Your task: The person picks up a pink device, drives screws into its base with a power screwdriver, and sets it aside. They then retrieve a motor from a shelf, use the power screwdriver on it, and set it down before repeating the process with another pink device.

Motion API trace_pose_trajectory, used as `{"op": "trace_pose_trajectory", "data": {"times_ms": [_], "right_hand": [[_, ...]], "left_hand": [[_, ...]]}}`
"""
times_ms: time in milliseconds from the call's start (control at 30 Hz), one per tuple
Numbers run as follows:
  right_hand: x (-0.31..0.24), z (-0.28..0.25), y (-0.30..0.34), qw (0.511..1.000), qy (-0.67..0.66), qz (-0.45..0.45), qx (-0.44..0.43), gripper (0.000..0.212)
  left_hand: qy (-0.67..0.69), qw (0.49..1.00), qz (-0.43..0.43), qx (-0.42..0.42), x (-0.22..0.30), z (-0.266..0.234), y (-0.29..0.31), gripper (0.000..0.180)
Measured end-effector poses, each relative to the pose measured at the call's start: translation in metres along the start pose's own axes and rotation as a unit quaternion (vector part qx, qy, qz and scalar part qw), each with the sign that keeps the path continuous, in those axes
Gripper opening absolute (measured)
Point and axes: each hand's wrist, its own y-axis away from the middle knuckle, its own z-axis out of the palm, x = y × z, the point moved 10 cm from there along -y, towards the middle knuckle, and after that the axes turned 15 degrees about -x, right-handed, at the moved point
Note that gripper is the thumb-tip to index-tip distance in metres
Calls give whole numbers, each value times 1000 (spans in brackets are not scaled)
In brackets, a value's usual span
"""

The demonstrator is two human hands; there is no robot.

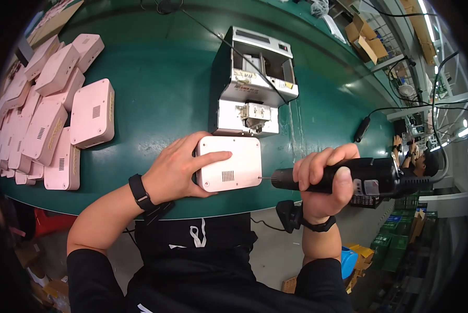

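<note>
A pale pink, rounded box-shaped housing [239,161] sits at the table's near edge, with a slotted vent and small holes at its corners. My left hand [184,164] grips it from the left, index finger laid across its top face. In my right hand [325,175] is a black electric screwdriver [362,177], its fingers wrapped round the body. The thin bit points left and its tip meets the housing's lower right corner. Just beyond the housing stands a grey and black screw feeder [255,83] with a metal mechanism at its front.
Many similar pink housings [46,120] are piled on the left of the green table [161,104]. A black cable crosses over the screw feeder. A black inline switch [363,129] hangs on a cord at right. Co-workers, green crates [395,250] and an open carton [367,39] are farther right.
</note>
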Motion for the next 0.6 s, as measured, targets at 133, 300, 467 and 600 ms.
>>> {"op": "trace_pose_trajectory", "data": {"times_ms": [133,300,467,600], "right_hand": [[3,-2,-19,998,26,54,11,27],[-26,0,-63,997,-44,-60,25,21],[-17,4,-89,997,21,-66,35,21],[-7,7,-87,999,27,-31,20,23]], "left_hand": [[6,1000,3,-5,0,1,-1,78],[14,1000,7,-12,5,3,2,77],[8,1000,7,0,5,2,5,76],[11,1000,12,9,2,2,6,76]]}}
